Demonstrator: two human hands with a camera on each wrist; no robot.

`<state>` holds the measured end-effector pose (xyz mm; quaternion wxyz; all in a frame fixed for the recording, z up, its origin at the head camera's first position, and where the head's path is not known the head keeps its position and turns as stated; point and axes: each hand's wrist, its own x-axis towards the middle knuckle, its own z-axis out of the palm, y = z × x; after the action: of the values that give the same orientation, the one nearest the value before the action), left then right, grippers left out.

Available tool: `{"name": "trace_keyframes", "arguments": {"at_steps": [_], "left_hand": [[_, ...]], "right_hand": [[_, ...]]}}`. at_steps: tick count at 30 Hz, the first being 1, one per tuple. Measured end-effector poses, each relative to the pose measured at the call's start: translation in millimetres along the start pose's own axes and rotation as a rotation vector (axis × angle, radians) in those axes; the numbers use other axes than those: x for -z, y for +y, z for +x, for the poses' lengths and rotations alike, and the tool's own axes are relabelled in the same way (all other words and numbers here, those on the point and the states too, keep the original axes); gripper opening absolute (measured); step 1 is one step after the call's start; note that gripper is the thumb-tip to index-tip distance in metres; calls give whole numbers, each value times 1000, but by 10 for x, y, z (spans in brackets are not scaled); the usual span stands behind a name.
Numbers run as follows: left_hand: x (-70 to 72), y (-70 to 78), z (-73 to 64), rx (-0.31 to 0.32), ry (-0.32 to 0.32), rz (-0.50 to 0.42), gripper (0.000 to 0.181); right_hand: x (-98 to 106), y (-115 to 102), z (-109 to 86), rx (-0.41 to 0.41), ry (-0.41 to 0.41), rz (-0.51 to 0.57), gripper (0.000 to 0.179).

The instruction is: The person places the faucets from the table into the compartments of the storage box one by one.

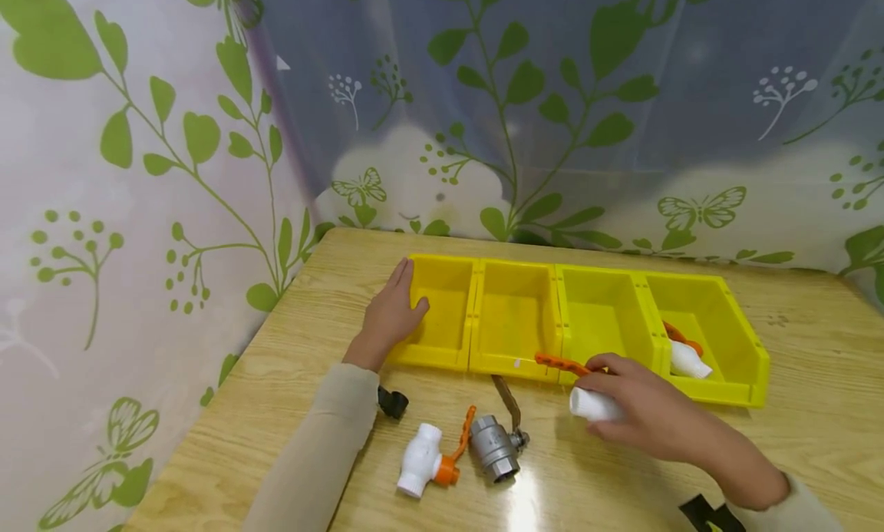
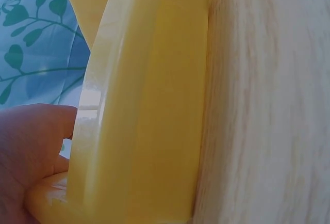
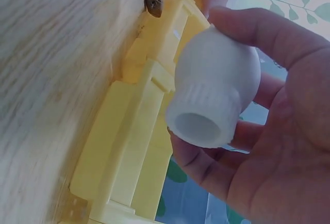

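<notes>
On the wooden table (image 1: 815,409), four yellow bins (image 1: 514,317): the rightmost holds a valve (image 1: 687,355); right hand (image 1: 642,409) grips another white valve (image 1: 594,404).

Two bare hands, left hand (image 1: 390,311) and right hand (image 1: 645,413); beige long sleeves (image 1: 324,447) reach the wrists; a black strap (image 1: 392,401) sits at each wrist.

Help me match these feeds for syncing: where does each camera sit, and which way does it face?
Head: on the head, looking down at bins, table, both hands and sleeves.
Left wrist: faces the end bin's wall; left hand on it.
Right wrist: faces the right hand holding a white valve.
Shared: valve, bins.
</notes>
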<state>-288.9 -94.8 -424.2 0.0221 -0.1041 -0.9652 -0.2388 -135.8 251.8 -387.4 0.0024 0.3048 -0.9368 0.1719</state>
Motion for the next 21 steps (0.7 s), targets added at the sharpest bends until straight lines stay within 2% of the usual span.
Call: {"name": "trace_keyframes", "arguments": {"at_steps": [8, 14, 21], "left_hand": [[24, 19, -11, 2, -6, 13, 73], [30, 23, -7, -5, 0, 24, 73], [33, 16, -17, -1, 2, 8, 73]], "right_hand": [[21, 14, 48, -20, 28, -2, 36], [47, 17, 85, -29, 79, -14, 37], [80, 39, 136, -49, 116, -38, 38]]}}
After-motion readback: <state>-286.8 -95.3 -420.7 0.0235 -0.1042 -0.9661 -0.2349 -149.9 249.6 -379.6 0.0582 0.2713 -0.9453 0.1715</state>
